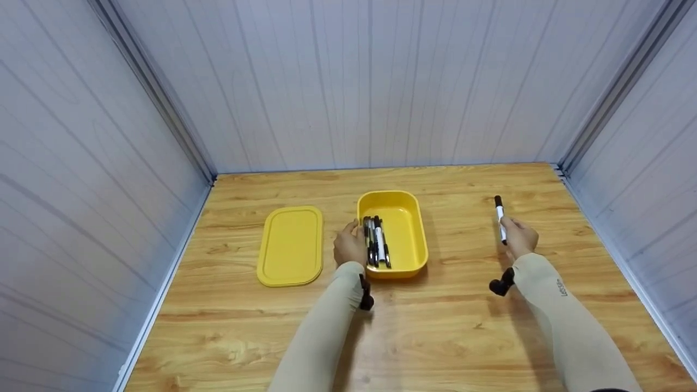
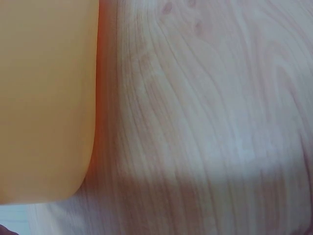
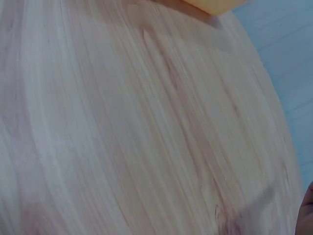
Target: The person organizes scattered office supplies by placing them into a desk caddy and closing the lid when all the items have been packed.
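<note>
A yellow plastic box (image 1: 400, 239) stands uncovered on the table, with several pens and markers (image 1: 377, 242) lying lengthwise along its left side. My left hand (image 1: 349, 246) holds the box's left wall near the rim; in the left wrist view the box's outer side (image 2: 46, 98) fills the left edge. To the right of the box, my right hand (image 1: 521, 238) pinches a white marker (image 1: 500, 216) with black ends, its dark cap pointing away from me. The right wrist view shows just a sliver of that hand (image 3: 305, 215); the marker is out of that view.
A flat yellow lid (image 1: 291, 245) lies left of the box. The wood-grain table (image 1: 435, 332) is bounded by a pale panel wall (image 1: 343, 87) at the back and similar walls on both sides.
</note>
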Action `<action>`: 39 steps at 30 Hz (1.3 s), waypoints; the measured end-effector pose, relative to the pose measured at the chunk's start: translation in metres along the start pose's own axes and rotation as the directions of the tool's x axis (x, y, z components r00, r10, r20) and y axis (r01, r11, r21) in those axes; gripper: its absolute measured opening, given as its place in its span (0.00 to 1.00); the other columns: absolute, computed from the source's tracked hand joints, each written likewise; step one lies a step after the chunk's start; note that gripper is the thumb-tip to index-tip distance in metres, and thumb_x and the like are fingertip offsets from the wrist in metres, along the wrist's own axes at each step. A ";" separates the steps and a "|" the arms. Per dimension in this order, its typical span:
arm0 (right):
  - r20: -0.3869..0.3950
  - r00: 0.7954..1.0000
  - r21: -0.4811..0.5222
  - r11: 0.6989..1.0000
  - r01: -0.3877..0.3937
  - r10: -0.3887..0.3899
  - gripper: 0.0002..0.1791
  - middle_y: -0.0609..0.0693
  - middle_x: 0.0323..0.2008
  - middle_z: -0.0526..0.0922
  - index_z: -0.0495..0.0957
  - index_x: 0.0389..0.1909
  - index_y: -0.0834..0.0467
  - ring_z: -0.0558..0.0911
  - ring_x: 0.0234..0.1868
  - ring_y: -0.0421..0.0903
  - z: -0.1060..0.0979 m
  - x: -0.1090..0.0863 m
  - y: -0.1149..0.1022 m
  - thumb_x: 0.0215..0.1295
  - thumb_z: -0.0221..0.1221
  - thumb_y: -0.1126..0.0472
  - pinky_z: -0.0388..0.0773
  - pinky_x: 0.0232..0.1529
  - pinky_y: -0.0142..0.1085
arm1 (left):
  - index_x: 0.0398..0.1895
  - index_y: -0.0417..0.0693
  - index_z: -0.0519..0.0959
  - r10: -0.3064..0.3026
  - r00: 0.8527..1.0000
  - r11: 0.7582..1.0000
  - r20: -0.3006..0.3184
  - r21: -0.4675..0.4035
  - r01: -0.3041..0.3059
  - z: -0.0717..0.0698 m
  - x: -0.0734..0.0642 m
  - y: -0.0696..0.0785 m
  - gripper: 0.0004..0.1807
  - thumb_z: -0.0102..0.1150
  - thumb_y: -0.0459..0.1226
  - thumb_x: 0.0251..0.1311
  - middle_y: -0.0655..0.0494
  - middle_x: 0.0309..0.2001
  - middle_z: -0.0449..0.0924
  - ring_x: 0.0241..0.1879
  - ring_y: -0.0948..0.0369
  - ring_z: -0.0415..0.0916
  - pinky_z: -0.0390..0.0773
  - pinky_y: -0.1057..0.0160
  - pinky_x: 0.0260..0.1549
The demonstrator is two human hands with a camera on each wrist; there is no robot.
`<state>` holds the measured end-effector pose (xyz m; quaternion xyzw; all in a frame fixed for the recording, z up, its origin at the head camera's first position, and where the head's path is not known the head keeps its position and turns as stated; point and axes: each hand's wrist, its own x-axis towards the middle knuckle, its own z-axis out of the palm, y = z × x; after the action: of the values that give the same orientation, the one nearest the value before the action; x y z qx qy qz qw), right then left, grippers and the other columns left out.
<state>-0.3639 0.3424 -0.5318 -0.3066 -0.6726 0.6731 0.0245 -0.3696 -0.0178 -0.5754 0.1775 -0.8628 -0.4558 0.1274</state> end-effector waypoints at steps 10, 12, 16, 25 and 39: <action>0.037 0.999 -0.004 1.000 0.005 -0.005 0.34 0.50 0.72 0.63 0.64 0.73 0.52 0.68 0.55 0.38 0.010 -0.007 -0.003 0.68 0.55 0.48 0.66 0.55 0.32 | 0.57 0.62 0.82 0.037 0.999 0.999 -0.013 -0.005 -0.037 0.000 0.001 -0.002 0.16 0.56 0.47 0.68 0.54 0.46 0.87 0.30 0.54 0.82 0.78 0.52 0.30; 0.046 0.999 0.015 1.000 0.001 -0.002 0.34 0.51 0.69 0.65 0.63 0.73 0.52 0.69 0.52 0.38 0.011 -0.009 -0.003 0.68 0.55 0.48 0.68 0.51 0.30 | 0.57 0.61 0.82 0.034 0.999 0.999 -0.007 -0.008 -0.034 0.000 0.001 -0.003 0.17 0.56 0.47 0.68 0.53 0.46 0.86 0.33 0.53 0.83 0.79 0.51 0.32; 0.023 1.000 0.086 0.996 0.006 -0.008 0.31 0.47 0.51 0.73 0.68 0.70 0.56 0.68 0.41 0.38 0.018 -0.011 -0.003 0.67 0.56 0.53 0.69 0.37 0.27 | 0.58 0.62 0.81 0.011 1.000 1.000 0.010 -0.001 -0.011 0.000 0.001 -0.003 0.17 0.55 0.48 0.68 0.55 0.50 0.85 0.37 0.53 0.84 0.79 0.51 0.35; 0.038 0.999 0.170 0.985 -0.014 0.007 0.13 0.43 0.35 0.74 0.77 0.48 0.56 0.70 0.33 0.37 0.030 -0.019 -0.006 0.66 0.58 0.55 0.70 0.29 0.26 | 0.59 0.63 0.81 -0.009 1.000 1.000 0.026 -0.004 0.009 0.001 -0.001 -0.001 0.17 0.54 0.47 0.69 0.56 0.53 0.84 0.41 0.51 0.84 0.79 0.50 0.39; 0.068 0.997 0.280 0.958 -0.065 0.047 0.09 0.43 0.19 0.72 0.75 0.24 0.54 0.68 0.21 0.37 0.051 -0.035 -0.012 0.64 0.59 0.60 0.66 0.23 0.28 | 0.58 0.63 0.81 0.003 1.000 1.000 0.013 0.001 -0.003 0.000 0.000 -0.001 0.17 0.55 0.47 0.69 0.54 0.47 0.86 0.31 0.56 0.82 0.79 0.52 0.33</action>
<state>-0.3624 0.2824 -0.5125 -0.2983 -0.5615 0.7713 0.0283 -0.3691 -0.0184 -0.5758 0.1732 -0.8641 -0.4565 0.1224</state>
